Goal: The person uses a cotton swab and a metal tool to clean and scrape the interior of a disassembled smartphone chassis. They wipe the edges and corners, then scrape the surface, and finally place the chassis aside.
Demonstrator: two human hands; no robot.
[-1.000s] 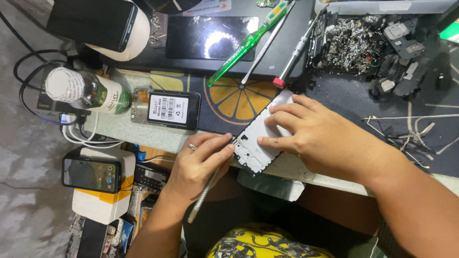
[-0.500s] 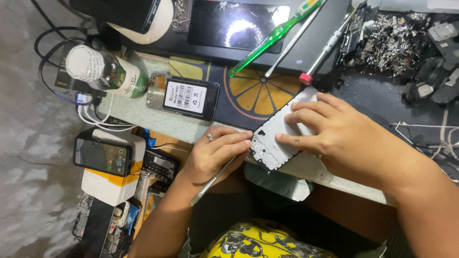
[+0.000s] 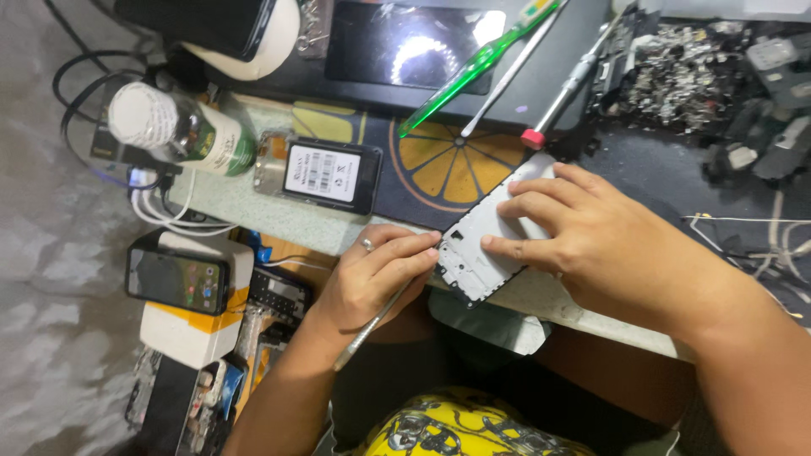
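- Tabletop (image 3: 279, 221) pale green along the near edge, crowded, with a dark mat printed with an orange slice (image 3: 448, 165) in the middle.
- Dark tablet (image 3: 405, 42) lying flat at the far edge, screen up, catching glare.
- Right hand (image 3: 608, 245) spread flat, fingers apart, pressing down on the white phone frame (image 3: 490, 245); clamped on nothing, just pinning it.
- White phone frame lying tilted at the near edge of the tabletop, just right of the orange-slice mat, partly under the right hand.
- Left hand (image 3: 372, 279) with a ring on one finger, fingers pinched together around a thin metal tool (image 3: 372, 321), its tip at the left edge of the phone frame.
- Heap of small metal scrap parts (image 3: 684, 72) at the far right on a dark surface.
- Green plastic bottle (image 3: 182, 135) on its side at the left, white cap toward the camera, green and white label wrapped round it; contents not discernible.
- Black battery (image 3: 331, 176) right of the bottle, with a white rectangular label on top.
- Phone with lit screen (image 3: 177, 279) resting on a white and yellow box (image 3: 190, 333) below the tabletop, at the left.
- Green-handled screwdriver (image 3: 473, 67) slanting across the tablet; red-ended screwdriver (image 3: 562, 97) beside it.
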